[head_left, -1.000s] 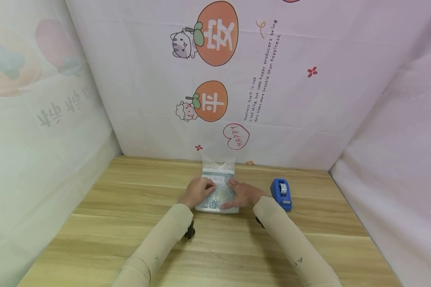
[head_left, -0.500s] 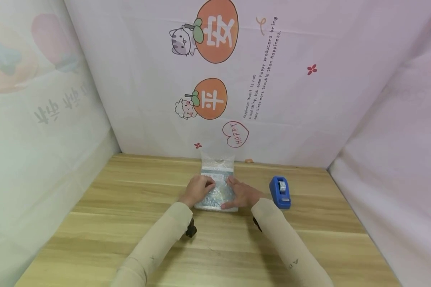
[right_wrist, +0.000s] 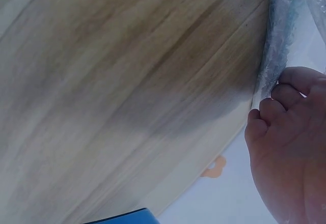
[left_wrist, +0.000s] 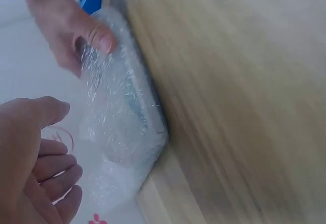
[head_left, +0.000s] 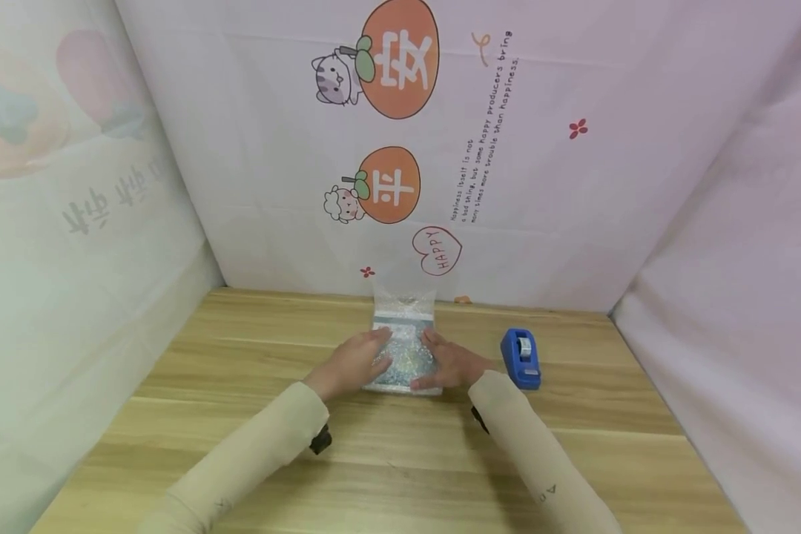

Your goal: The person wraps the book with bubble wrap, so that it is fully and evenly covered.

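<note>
A flat, bluish rectangular item in clear bubble wrap (head_left: pixel 409 357) lies near the back of the table, a loose flap of wrap spread toward the wall. My left hand (head_left: pixel 352 363) is at its left side, fingers extended and thumb apart. Seen from the left wrist, that hand (left_wrist: pixel 23 142) holds nothing, and a gap shows between it and the bubble wrap (left_wrist: pixel 119 107). My right hand (head_left: pixel 459 363) rests on the right part of the package, its thumb on the front corner and its fingers spread farther back. In the right wrist view its fingertips (right_wrist: pixel 270 109) meet the wrapped edge.
A blue tape dispenser (head_left: pixel 522 361) with a roll in it stands right of the right hand. Behind the wooden table (head_left: pixel 400 467) hangs a printed white cloth (head_left: pixel 274 185), with more cloth at both sides.
My left hand has let go of its pinch over the package, spread its fingers and drawn back left, its forearm swinging outward. The right hand has stayed on the package.
</note>
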The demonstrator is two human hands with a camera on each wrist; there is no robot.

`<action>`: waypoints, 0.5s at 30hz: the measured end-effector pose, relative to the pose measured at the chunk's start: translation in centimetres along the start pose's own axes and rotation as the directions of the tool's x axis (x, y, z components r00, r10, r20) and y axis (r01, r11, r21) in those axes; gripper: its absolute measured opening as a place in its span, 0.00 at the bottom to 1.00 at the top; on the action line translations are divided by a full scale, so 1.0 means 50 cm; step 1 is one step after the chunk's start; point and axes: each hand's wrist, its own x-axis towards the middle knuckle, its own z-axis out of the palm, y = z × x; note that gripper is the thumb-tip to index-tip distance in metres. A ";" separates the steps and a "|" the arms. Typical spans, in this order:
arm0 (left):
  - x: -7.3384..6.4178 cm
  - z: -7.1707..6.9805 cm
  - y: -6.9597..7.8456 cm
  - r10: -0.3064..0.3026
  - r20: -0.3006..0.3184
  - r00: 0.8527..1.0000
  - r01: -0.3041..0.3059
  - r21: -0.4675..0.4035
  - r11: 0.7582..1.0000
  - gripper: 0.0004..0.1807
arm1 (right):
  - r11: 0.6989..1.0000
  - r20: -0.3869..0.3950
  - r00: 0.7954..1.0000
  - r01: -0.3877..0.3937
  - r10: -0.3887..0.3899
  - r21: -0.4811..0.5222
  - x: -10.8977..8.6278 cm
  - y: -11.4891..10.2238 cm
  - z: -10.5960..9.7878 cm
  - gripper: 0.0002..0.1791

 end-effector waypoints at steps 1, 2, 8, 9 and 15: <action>-0.011 -0.004 0.006 0.015 0.018 1.000 -0.016 0.038 0.999 0.33 | 1.000 0.001 1.000 -0.001 0.001 0.000 0.000 0.000 0.000 0.68; -0.021 -0.008 0.012 0.023 0.042 0.999 -0.026 0.078 0.997 0.35 | 1.000 0.001 1.000 -0.001 0.001 -0.002 0.000 0.000 -0.001 0.68; -0.069 -0.001 0.046 0.064 0.166 0.984 -0.106 0.258 0.960 0.42 | 1.000 0.000 1.000 -0.009 0.009 -0.016 0.002 0.000 -0.002 0.68; -0.074 0.005 0.050 0.067 0.180 0.981 -0.115 0.270 0.956 0.43 | 1.000 -0.001 1.000 -0.011 0.011 -0.019 0.003 0.001 -0.001 0.68; -0.095 0.038 0.070 0.032 0.250 0.968 -0.091 0.227 0.970 0.48 | 1.000 -0.012 1.000 -0.002 0.002 -0.027 0.006 0.002 0.004 0.68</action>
